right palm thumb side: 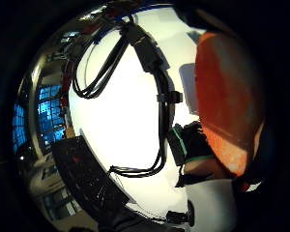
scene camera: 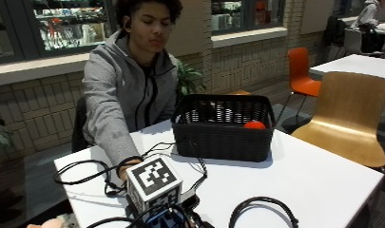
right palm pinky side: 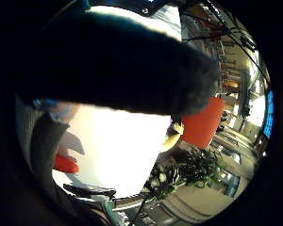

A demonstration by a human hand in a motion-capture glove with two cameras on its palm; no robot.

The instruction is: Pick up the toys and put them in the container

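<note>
One toy placed: an orange toy lies inside the basket, against its far right wall.
Basket: black, woven and open-topped, standing on the white bench in front of the seated person, to the right of the working arm as I see it.
Arm: the right arm in a grey sleeve reaches forward and down from the shoulder to the near left part of the bench, well apart from the basket.
Grip: the grip sits low, just above the bench top; from outside I see only a sliver of it at the wrist, so I cannot tell how far it is open or whether it holds anything.
Close to the palm: the thumb-side view shows an orange object filling one side, very near the palm; I cannot tell if it is held.
Surroundings: a wooden chair stands at the bench's right side, an orange chair behind it, and a plant behind the person by the brick wall.
</note>
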